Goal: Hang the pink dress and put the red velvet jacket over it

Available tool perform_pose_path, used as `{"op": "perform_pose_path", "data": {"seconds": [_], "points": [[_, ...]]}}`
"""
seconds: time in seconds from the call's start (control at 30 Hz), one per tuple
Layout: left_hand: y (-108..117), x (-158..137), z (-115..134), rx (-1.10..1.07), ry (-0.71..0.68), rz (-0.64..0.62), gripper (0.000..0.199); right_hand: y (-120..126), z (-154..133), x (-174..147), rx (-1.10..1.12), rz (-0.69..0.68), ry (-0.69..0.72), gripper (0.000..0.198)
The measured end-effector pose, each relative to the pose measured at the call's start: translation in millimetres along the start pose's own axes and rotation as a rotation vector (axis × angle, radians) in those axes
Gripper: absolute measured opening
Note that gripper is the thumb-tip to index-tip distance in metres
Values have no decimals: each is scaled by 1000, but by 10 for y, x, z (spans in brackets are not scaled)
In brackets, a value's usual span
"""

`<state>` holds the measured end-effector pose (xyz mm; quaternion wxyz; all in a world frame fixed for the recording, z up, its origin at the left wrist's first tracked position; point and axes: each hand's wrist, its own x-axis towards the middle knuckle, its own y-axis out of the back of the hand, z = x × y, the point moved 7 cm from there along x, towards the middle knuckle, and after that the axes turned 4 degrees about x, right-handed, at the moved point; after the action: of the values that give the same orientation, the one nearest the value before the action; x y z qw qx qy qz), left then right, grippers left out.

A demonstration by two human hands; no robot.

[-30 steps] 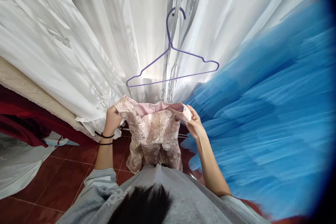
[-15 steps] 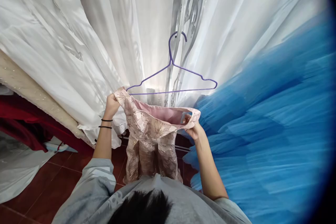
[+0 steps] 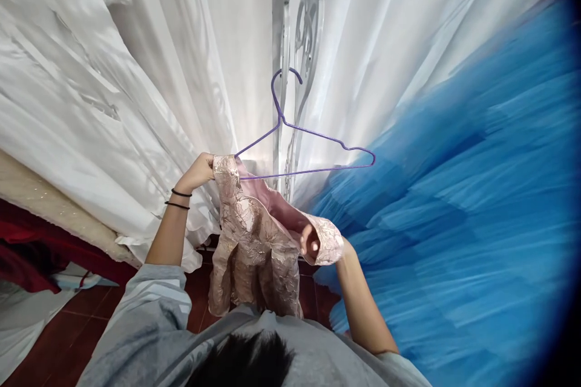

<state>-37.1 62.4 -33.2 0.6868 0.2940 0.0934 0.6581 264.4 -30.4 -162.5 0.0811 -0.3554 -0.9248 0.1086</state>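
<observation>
Your left hand (image 3: 197, 170) gripped the pink dress (image 3: 256, 242) at the purple hanger (image 3: 308, 145)'s end; your right hand (image 3: 318, 245) pinched the far shoulder. You needed that neckline taut.

White curtains (image 3: 136, 72) crowd the left side and a mass of blue tulle (image 3: 454, 193) fills the right, leaving a narrow gap between them. In that gap hangs a purple hanger (image 3: 308, 151) on a metal grille (image 3: 295, 24). Below, a strip of red tiled floor (image 3: 54, 338) lies open, with red cloth (image 3: 22, 242) at its left edge.
</observation>
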Motion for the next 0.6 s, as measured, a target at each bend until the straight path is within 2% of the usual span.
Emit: {"op": "perform_pose_path", "data": {"seconds": [0.03,0.13,0.2,0.27,0.33,0.43,0.6], "points": [[-17,-12,-8,0,-2,-3,35,80,-33,-63,-14,56,50,42],[-9,-54,27,-7,-24,42,30,540,-261,-360,-4,442,297,42],[39,-88,76,16,-35,109,27,793,-406,-590,-91,648,401,34],[88,-131,129,57,-49,169,24,926,-498,-738,-253,724,402,28],[133,-180,170,86,-67,221,24,1018,-576,-859,-365,816,444,31],[201,-253,187,106,-81,303,24,1110,-668,-956,-336,966,597,33],[272,-329,177,112,-79,376,20,1234,-922,-836,-355,1120,746,31]]}}
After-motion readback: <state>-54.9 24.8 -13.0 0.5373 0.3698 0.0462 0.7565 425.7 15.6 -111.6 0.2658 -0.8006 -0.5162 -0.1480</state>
